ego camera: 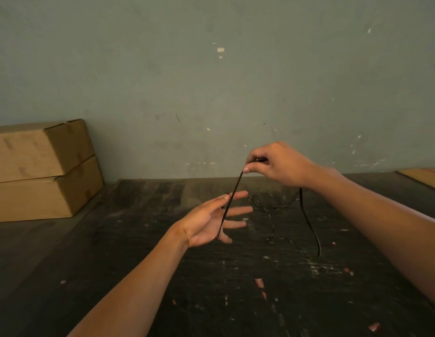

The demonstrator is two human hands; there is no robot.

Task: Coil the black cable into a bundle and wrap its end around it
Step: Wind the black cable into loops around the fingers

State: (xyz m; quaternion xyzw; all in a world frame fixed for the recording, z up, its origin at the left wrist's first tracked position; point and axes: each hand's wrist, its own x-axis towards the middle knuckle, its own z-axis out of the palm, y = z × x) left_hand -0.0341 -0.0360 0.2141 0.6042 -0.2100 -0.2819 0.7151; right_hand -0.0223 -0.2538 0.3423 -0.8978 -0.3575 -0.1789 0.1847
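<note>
Tabletop (162, 276): dark, scuffed wood flecked with paint; its far edge meets a grey-green wall.
Cardboard boxes (41, 171): two, stacked at the far left corner of the tabletop, well apart from the work.
Black cable (232, 195): mostly slack. A loose heap of loops lies near the far edge, right of centre; from it a strand climbs behind the right wrist, and a hanging bight sags toward the tabletop below that wrist.
Taut span: from the right hand's pinch the cable runs down and toward the near left, across the left palm. It looks doubled there, so perhaps one turn is already on the hand; I cannot tell for sure.
Right hand (279, 164): raised above the far edge, thumb and forefinger closed tight on the cable.
Left hand (211, 220): lower and nearer the person, palm up, fingers spread wide and straight; the cable rests on it, with nothing clamped.
Key relation: the cable's long axis slants from the high right pinch to the low left palm, the loose heap lying beyond and right of both hands.
Judgement: the coiling is barely begun; the right hand probably feeds each turn, and the left serves as the form.
</note>
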